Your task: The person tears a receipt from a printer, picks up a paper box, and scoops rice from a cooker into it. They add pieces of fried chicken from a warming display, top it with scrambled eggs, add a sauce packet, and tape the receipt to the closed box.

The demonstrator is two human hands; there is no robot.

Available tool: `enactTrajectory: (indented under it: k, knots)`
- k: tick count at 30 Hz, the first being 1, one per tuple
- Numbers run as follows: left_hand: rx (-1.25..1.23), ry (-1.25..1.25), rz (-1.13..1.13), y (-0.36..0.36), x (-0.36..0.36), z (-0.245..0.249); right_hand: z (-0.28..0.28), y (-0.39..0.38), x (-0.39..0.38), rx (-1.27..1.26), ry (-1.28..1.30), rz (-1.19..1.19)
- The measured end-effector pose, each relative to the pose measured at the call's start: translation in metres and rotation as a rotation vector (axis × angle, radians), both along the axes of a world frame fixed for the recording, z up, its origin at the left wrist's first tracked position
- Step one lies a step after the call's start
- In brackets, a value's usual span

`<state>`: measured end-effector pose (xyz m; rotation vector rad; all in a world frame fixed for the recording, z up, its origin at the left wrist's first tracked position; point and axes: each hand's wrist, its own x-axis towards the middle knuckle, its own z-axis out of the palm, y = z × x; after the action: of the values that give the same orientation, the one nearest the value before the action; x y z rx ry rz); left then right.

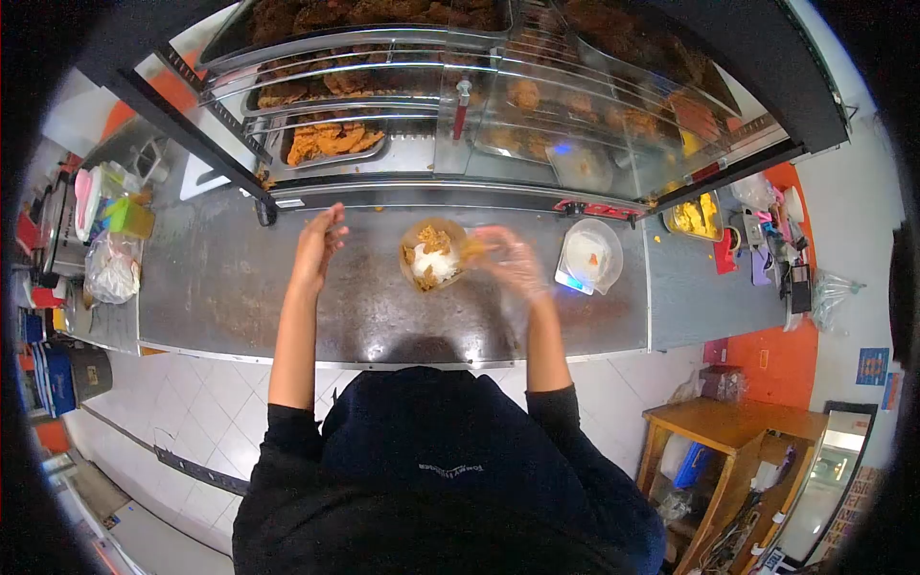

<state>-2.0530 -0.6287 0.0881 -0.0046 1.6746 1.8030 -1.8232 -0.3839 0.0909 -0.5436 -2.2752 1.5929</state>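
A round bowl (406,270) lined with brown stands on the metal counter, holding white rice (436,264) and golden-brown fried pieces (433,237). My right hand (513,261), in a clear plastic glove and smeared by motion, is at the bowl's right rim. Its fingers close on a small orange-brown piece of fried food (473,251). To the left of the bowl, my bare left hand (320,247) is raised over the counter, open, with nothing in it. Right of my gloved hand, a clear round tub (606,251) with white contents sits on a small scale (573,281) with a lit display.
A glass display case (441,182) with trays of fried food (335,142) runs along the back of the counter (230,287). Plastic bags (113,268) lie at the left; a container of yellow items (697,216) stands at the right. Behind me is a wooden shelf (733,426).
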Motion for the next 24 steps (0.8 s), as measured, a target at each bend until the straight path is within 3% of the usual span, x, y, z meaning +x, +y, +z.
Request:
enactTrajectory:
  k: [3,5,7,8,10,15,17,19,21,23,24]
  knots:
    - [-0.031,-0.007,-0.070,-0.006,0.016,0.000,-0.010,-0.013,0.003,0.060,-0.158,-0.164]
    - [-0.049,-0.006,-0.123,-0.012,0.024,0.001,-0.004,-0.003,0.027,0.080,-0.495,-0.266]
    - [-0.077,-0.001,-0.123,-0.017,0.032,0.002,-0.119,0.028,0.088,0.733,-0.772,-0.050]
    - [-0.106,0.006,-0.113,-0.018,0.034,0.001,-0.101,0.020,0.096,0.729,-0.783,-0.065]
    - [-0.112,0.007,-0.131,-0.020,0.037,-0.004,-0.062,0.009,0.109,0.206,-1.053,-0.457]
    - [-0.156,0.201,-0.139,0.006,0.046,0.001,-0.061,0.020,0.115,0.131,-1.082,-0.485]
    - [-0.176,0.782,-0.157,0.037,0.051,0.023,-0.070,0.026,0.116,0.176,-1.042,-0.470]
    - [-0.173,1.117,-0.137,0.073,0.068,0.074,-0.080,0.033,0.113,0.123,-0.977,-0.587]
    - [-0.171,1.615,-0.161,0.103,0.063,0.086,-0.059,0.034,0.105,0.024,-0.976,-0.628]
    - [-0.171,1.798,-0.264,0.122,0.062,0.092,-0.054,0.037,0.102,-0.067,-0.969,-0.662]
    - [-0.181,1.807,-0.237,0.131,0.059,0.094,-0.060,0.040,0.109,0.124,-0.933,-0.561]
